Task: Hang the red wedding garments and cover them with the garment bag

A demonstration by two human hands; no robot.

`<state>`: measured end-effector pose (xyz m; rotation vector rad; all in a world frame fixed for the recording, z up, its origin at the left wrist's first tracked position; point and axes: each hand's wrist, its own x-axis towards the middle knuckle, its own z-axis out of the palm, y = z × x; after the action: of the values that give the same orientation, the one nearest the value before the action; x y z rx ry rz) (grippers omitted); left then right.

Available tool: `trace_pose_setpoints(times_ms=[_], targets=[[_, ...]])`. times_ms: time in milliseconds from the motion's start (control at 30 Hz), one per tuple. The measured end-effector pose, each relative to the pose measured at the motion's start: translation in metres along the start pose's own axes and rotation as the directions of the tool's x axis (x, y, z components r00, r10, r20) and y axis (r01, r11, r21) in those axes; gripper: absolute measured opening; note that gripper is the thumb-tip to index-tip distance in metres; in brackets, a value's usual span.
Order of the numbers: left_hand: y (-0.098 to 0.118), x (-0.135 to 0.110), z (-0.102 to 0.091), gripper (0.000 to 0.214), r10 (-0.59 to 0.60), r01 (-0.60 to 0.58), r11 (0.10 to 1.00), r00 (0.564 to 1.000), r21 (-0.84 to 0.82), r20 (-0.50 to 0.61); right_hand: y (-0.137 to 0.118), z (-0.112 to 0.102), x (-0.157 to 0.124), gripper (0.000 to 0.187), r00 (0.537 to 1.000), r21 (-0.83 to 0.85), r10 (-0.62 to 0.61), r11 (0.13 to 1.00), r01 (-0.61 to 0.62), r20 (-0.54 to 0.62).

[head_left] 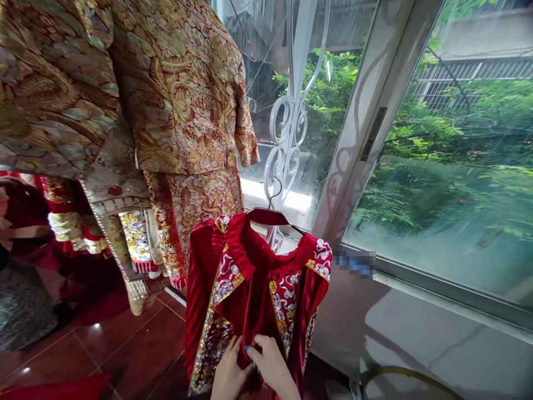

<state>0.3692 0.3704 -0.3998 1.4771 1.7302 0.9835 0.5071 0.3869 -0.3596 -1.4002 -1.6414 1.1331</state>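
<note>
Nearest us are our own two hands, low at the bottom of the view, working at the front edges of a red garment [244,303]. Its body spreads around and above the fingers, with the collar up beyond them on a hanger [268,216]. On our right hand [272,364], thumb and finger seem to pinch the front edge together; on our left hand [230,371] the fingers curl inward, their tips in shadow, so we cannot tell what they grip.

A hard downward tug from here could drag the collar off the hanger's shoulders, since the smooth cloth looks slippery. We cannot tell whether the hook, well above our fingers, is firmly caught on the white scrollwork stand [287,108]; if it is not, a pull might drop everything. Our nails could also snag the silver-and-gold trim [225,286] that runs down just left of the left-hand fingers.

As for room, the heavy gold jacket [183,94] and other hanging clothes crowd us above and to the left of our fingers, so a wide sweep that way would likely brush them. To the right we have more space, bounded by the pale wall [416,333] and, higher up, the window ledge [437,303].
</note>
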Motion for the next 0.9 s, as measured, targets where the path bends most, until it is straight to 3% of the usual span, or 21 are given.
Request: trace_pose_setpoints(times_ms=[67,133,267,400,567,900], targets=[[0.004,-0.002,0.007,0.025,0.078,-0.078,0.997,0.997,0.021,0.004,-0.002,0.005,-0.004,0.029,0.999,0.049,0.034,0.998,-0.035,0.021],[0.003,-0.003,0.011,0.026,0.124,-0.123,0.992,0.992,-0.028,0.038,-0.006,0.013,-0.005,0.035,0.991,0.2,0.125,0.971,-0.132,0.048],[-0.021,-0.006,0.016,0.029,0.192,-0.191,0.979,0.981,-0.07,0.021,-0.029,0.014,-0.004,0.042,0.965,0.478,0.253,0.841,-0.255,0.068],[-0.044,-0.007,0.02,0.04,0.136,-0.139,0.99,0.982,-0.016,-0.128,-0.078,-0.01,0.003,0.043,0.959,0.601,0.284,0.768,-0.221,-0.01],[-0.042,-0.005,0.025,0.063,0.117,-0.113,0.993,0.973,0.029,-0.201,-0.128,-0.039,0.013,0.042,0.967,0.618,0.243,0.773,-0.144,-0.079],[-0.022,0.0,0.027,0.061,0.184,-0.177,0.983,0.964,0.051,-0.191,-0.164,-0.059,0.014,0.045,0.963,0.618,0.191,0.785,-0.034,-0.19]])
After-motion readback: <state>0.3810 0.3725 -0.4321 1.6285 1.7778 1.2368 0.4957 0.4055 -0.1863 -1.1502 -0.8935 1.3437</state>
